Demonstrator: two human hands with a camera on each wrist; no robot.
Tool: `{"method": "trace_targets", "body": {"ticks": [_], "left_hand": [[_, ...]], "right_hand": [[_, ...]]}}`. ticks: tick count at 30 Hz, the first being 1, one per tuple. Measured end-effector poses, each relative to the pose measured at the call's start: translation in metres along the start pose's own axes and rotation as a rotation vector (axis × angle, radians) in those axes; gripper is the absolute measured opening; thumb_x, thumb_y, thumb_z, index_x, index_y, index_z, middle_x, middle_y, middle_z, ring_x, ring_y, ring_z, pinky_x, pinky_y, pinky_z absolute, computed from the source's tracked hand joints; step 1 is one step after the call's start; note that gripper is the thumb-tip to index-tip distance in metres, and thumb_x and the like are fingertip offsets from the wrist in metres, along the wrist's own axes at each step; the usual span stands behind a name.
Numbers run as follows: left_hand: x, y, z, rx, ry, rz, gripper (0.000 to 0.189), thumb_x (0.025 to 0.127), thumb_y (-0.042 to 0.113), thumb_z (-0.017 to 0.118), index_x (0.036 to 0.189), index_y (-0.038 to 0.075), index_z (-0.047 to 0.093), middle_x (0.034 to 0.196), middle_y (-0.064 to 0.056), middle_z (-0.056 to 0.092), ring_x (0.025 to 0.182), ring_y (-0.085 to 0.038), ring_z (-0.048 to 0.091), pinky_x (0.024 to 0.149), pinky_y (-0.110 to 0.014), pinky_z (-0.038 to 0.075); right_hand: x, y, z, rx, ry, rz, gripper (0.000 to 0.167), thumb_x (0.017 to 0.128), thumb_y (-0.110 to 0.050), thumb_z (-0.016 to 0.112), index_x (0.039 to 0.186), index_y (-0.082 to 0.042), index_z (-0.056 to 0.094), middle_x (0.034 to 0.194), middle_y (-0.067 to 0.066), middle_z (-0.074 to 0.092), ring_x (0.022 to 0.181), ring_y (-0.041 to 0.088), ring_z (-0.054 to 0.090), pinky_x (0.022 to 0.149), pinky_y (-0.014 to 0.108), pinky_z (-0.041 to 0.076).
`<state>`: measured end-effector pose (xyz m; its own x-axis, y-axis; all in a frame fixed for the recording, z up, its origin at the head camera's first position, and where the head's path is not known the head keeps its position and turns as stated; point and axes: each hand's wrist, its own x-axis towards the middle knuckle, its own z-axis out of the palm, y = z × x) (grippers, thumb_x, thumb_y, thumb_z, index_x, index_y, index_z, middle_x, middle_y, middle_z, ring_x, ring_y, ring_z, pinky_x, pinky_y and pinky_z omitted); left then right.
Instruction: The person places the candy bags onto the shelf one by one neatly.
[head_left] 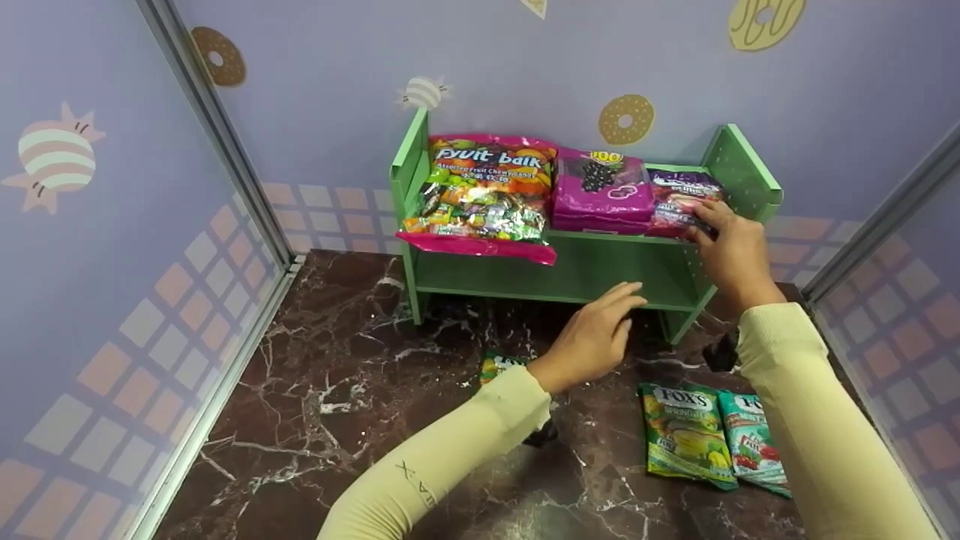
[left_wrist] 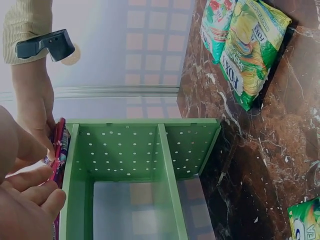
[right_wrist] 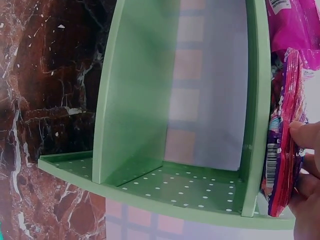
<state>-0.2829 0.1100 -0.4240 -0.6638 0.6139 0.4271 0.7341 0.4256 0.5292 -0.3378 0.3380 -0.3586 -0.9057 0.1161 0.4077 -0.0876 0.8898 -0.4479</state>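
Note:
On the top tier of a green shelf (head_left: pixel 555 289), my right hand (head_left: pixel 735 251) pinches the near edge of a purple-and-red candy bag (head_left: pixel 679 187) at the right end. In the right wrist view, the thumb and fingers lie on that candy bag (right_wrist: pixel 282 155), which rests along the top board. My left hand (head_left: pixel 589 341) holds nothing, its fingers extended in front of the lower tier. Left of the pinched bag is a magenta candy pack (head_left: pixel 604 199) with a dark berry picture. A large Fruit Balk candy bag (head_left: pixel 487 187) fills the left end, its pink lower edge hanging over the front.
A green-yellow Fox's bag (head_left: pixel 686 435) and a teal Fox's bag (head_left: pixel 754 442) lie on the dark marble surface (head_left: pixel 322 390) at right. Another Fox's bag (head_left: pixel 496 366) is partly hidden behind the left forearm. Purple wall panels enclose the sides and back.

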Motion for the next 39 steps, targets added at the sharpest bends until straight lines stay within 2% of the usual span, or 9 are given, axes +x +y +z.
{"method": "trace_targets", "body": {"ticks": [11, 19, 30, 34, 39], "left_hand": [[-0.001, 0.001, 0.002, -0.017, -0.002, 0.002, 0.033, 0.100, 0.008, 0.047, 0.132, 0.011, 0.056, 0.153, -0.002, 0.041, 0.145, -0.014, 0.032, 0.112, -0.028, 0.038], [-0.002, 0.001, 0.005, -0.015, -0.003, 0.006, 0.033, 0.100, 0.008, 0.048, 0.132, 0.010, 0.057, 0.152, -0.003, 0.043, 0.144, -0.014, 0.034, 0.114, -0.027, 0.035], [-0.003, -0.002, 0.006, -0.020, -0.008, -0.027, 0.033, 0.099, 0.010, 0.050, 0.132, 0.011, 0.057, 0.152, 0.000, 0.042, 0.144, -0.013, 0.034, 0.114, -0.028, 0.036], [-0.004, -0.002, 0.006, -0.032, -0.023, -0.037, 0.039, 0.100, 0.012, 0.049, 0.139, 0.011, 0.051, 0.154, 0.000, 0.040, 0.144, -0.013, 0.033, 0.115, -0.029, 0.034], [-0.005, -0.003, 0.005, -0.037, -0.029, -0.056, 0.050, 0.101, 0.019, 0.049, 0.149, 0.014, 0.038, 0.155, -0.001, 0.037, 0.143, -0.013, 0.035, 0.115, -0.029, 0.033]], "right_hand": [[-0.001, 0.005, 0.003, 0.026, 0.008, -0.027, 0.043, 0.096, -0.010, 0.059, 0.137, -0.005, 0.053, 0.146, 0.017, 0.048, 0.134, 0.044, 0.043, 0.111, 0.055, 0.034], [-0.005, 0.009, 0.003, 0.007, -0.014, -0.068, 0.042, 0.098, -0.012, 0.055, 0.139, -0.003, 0.051, 0.147, 0.019, 0.046, 0.140, 0.041, 0.035, 0.114, 0.055, 0.029], [-0.013, 0.003, 0.003, 0.052, 0.027, -0.091, 0.045, 0.095, -0.011, 0.059, 0.139, -0.003, 0.051, 0.147, 0.019, 0.046, 0.140, 0.039, 0.036, 0.115, 0.053, 0.028], [-0.018, 0.000, 0.001, 0.088, 0.054, -0.088, 0.044, 0.095, -0.011, 0.060, 0.138, -0.002, 0.052, 0.146, 0.018, 0.048, 0.139, 0.039, 0.038, 0.115, 0.052, 0.029], [-0.030, 0.001, 0.001, 0.083, 0.100, -0.123, 0.044, 0.093, -0.009, 0.062, 0.136, -0.003, 0.054, 0.144, 0.017, 0.050, 0.136, 0.039, 0.043, 0.112, 0.053, 0.033]]}}
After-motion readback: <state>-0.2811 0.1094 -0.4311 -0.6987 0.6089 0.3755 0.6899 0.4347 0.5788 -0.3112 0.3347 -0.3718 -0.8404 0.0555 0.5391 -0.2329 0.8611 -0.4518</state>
